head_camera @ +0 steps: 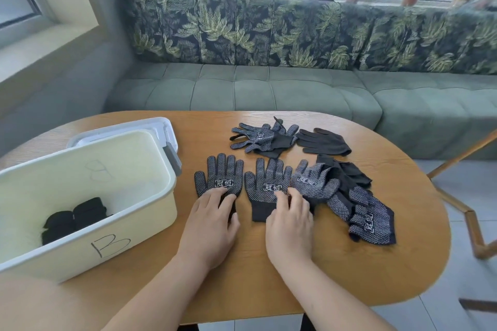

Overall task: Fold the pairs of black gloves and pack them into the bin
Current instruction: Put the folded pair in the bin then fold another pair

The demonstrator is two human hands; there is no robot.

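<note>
Two black dotted gloves lie flat, palm up and side by side, on the wooden table (269,263). My left hand (211,226) rests flat on the cuff end of the left glove (219,173). On the cuff of the right glove (267,183) rests my right hand (291,226), fingers fairly straight. A loose heap of gloves (347,196) lies to the right, and more gloves (263,137) lie behind. The white bin (113,226) marked B stands at the left, with two folded black bundles (72,216) inside.
The bin's lid (161,126) lies behind the bin. A green sofa (295,88) with leaf-print cushions runs along the far side of the table. A wooden chair frame (462,196) stands at the right. Potted plants line the windowsill.
</note>
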